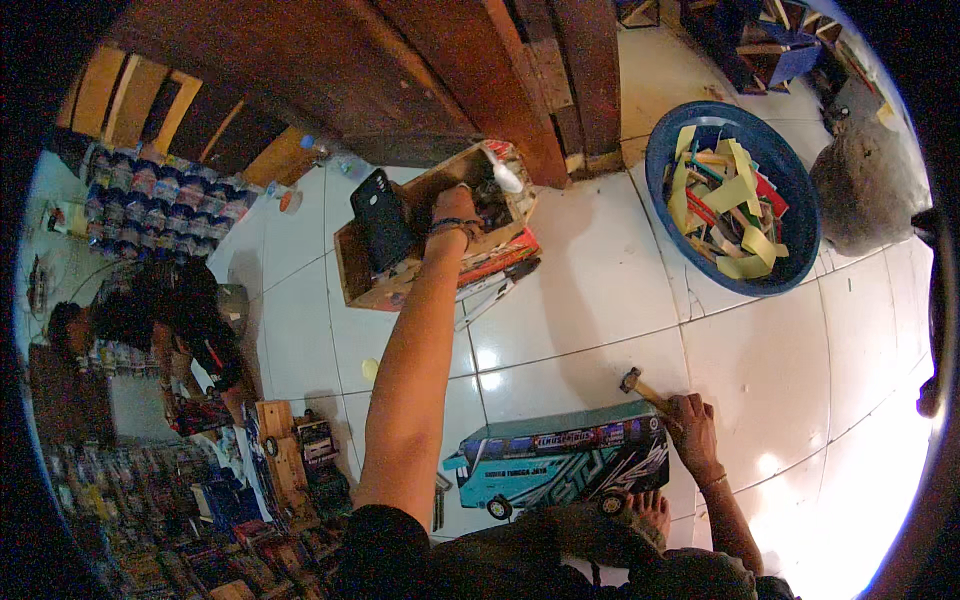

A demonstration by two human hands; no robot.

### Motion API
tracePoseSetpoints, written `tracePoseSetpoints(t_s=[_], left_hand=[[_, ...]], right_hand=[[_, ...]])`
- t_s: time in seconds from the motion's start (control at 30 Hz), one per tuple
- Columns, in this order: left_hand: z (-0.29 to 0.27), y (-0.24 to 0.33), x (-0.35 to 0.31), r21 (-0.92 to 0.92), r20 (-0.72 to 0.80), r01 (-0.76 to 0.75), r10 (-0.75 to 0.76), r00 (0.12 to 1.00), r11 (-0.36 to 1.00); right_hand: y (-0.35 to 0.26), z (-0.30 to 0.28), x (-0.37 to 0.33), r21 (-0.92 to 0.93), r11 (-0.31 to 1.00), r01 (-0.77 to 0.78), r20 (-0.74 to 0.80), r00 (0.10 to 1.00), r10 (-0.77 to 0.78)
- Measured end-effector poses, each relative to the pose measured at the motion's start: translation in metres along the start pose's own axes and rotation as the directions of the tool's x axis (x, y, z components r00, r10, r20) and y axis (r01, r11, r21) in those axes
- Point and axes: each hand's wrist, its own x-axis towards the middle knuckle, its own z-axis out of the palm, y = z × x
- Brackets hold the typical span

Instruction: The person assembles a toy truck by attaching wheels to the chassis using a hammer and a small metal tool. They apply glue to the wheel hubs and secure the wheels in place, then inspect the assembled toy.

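My left arm stretches forward, and my left hand [457, 208] reaches down into an open wooden box [352, 272] on the floor. Its fingers are hidden among the dark small contents, so I cannot make out whether it grips anything. A black phone [381, 215] leans in the left part of that box. My right hand [692, 436] is closed around the wooden handle of a small hammer [645, 388], its metal head pointing away from me. Close to that hand, a teal and black toy bus [560, 462] with printed sides stands in front of my legs.
A blue basin [660, 215] of paper and wood scraps stands far right, beside a grey sack [865, 185]. A long tool [495, 295] lies against the box's near side. Another person [170, 330] crouches at left near stacked bottles [160, 205] and many toy vehicles.
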Motion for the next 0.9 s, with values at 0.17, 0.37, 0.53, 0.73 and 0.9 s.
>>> tracePoseSetpoints(t_s=[0.17, 0.37, 0.53, 0.73, 0.9], left_hand=[[0.038, -0.007, 0.027, -0.077, -0.001, 0.013, -0.013, 1.0, 0.997], [0.053, -0.001, 0.042, -0.157, -0.087, 0.089, -0.104, 0.991, 0.984], [0.043, 0.007, 0.038, -0.235, -0.005, 0.16, -0.165, 0.986, 0.959], [0.033, -0.003, 0.009, -0.282, -0.295, -0.09, 0.003, 0.955, 0.955], [0.014, -0.002, -0.012, -0.76, -0.102, 0.082, -0.242, 0.965, 0.645]], right_hand=[[0.002, 0.004, 0.004, 0.047, 0.994, -0.097, 0.073, 0.993, 0.094], [0.006, 0.009, 0.003, -0.005, 0.999, -0.039, 0.072, 0.997, 0.039], [0.005, 0.009, 0.001, -0.004, 0.999, -0.042, 0.053, 0.998, 0.042], [0.001, 0.008, -0.001, -0.042, 0.998, -0.038, 0.078, 0.996, 0.041], [-0.001, 0.007, -0.003, 0.031, 0.998, -0.06, 0.017, 0.998, 0.059]])
